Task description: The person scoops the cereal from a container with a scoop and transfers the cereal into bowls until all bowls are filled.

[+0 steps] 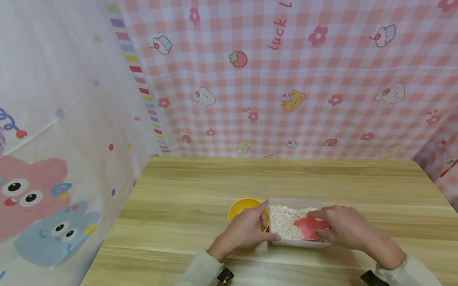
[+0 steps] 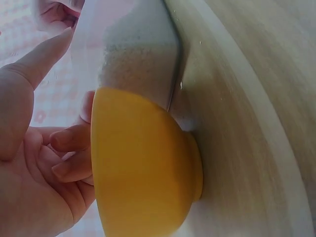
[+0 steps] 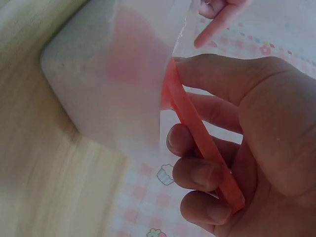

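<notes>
A translucent white rectangular container [image 1: 300, 243] holds pale flakes like rolled oats [image 1: 284, 220]. My right hand [image 1: 345, 228] grips the handle of a red scoop [image 1: 308, 227], whose head lies in the flakes. In the right wrist view, several fingers curl round the scoop's handle [image 3: 205, 140], and the thumb lies along its top. My left hand [image 1: 247, 228] reaches over a yellow bowl [image 1: 234, 206] to the container's left end. Its thumb and index finger are spread along that end, the thumb at the near rim. The other fingers bend loosely behind the bowl's rim in the left wrist view.
Container and bowl stand side by side on a wood-grain table [image 1: 186, 186]. A pink checked cloth [image 1: 264, 87] hangs behind it, and a white printed cloth [image 1: 82, 119] hangs at the left. A few flakes show inside the bowl beneath my left hand.
</notes>
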Available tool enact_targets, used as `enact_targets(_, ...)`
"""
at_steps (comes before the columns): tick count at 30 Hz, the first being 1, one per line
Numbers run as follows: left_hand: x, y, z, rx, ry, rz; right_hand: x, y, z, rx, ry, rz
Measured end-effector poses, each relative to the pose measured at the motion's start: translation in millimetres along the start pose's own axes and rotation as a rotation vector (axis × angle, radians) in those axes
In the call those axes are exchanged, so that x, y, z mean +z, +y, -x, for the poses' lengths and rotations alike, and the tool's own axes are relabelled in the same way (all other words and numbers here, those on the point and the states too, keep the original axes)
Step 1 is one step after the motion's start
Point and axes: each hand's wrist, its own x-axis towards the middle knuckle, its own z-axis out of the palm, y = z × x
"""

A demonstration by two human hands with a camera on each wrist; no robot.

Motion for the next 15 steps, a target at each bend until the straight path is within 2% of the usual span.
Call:
enact_targets(7, 2.9, 2.1, -2.9, -0.012, -0.017, 0.012, 3.9, -2.0, -1.6, 0.017, -0.009, -0.061)
enact_targets(15, 4.4, 4.8, -6.3, -0.056, -0.046, 0.033, 5.7, -4.7, -3.7, 0.058, -0.027, -0.109)
